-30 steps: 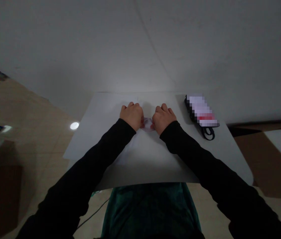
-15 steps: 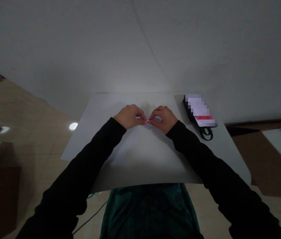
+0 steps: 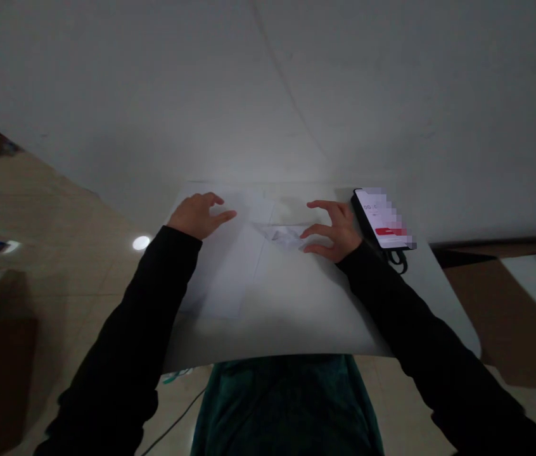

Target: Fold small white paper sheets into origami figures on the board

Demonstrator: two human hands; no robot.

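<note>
A small folded piece of white paper (image 3: 283,236) lies on the white table (image 3: 310,304), near its middle. My right hand (image 3: 332,232) is at the right end of the folded paper, fingers apart and holding nothing; whether a fingertip touches the paper I cannot tell. Over flat white sheets (image 3: 223,278) on the left half of the table is my left hand (image 3: 201,215), its thumb and fingers spread with nothing between them.
A phone (image 3: 384,218) with a lit screen rests on a black object at the table's back right, a black loop beside it. Behind the table rises a pale wall (image 3: 268,95). A cable (image 3: 175,415) runs on the floor at lower left.
Both hands have let go of the folded paper and opened. My left hand has moved well to the left, my right hand slightly to the right. The folded paper now shows between them.
</note>
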